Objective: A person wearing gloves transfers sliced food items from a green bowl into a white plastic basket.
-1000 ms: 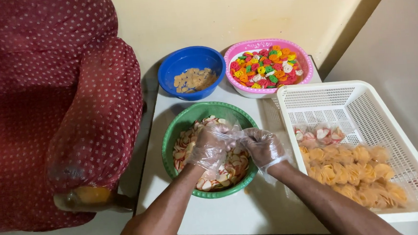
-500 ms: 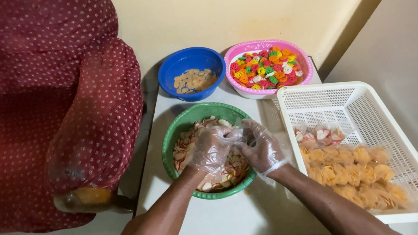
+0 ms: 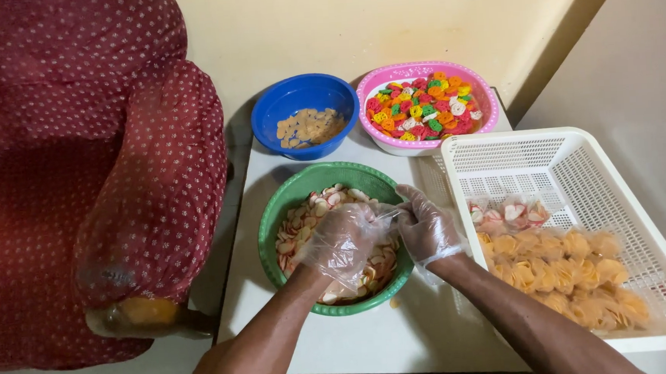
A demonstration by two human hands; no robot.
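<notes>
A green bowl of white and pink round crackers stands on the white table. Both of my hands wear loose clear plastic gloves and hover over the bowl's right half. My left hand is curled around a crumpled clear plastic bag, fingers closed. My right hand pinches the bag's stretched edge between the two hands, just above the bowl's rim. What is inside the bag is hidden by my fingers.
A blue bowl with a few tan crackers and a pink bowl of many-coloured crackers stand at the back. A white slotted basket at the right holds several filled packets. A red dotted armchair crowds the table's left edge.
Both hands have stayed over the green bowl and shifted only slightly. The right hand has edged to the right, pulling the plastic out between the hands.
</notes>
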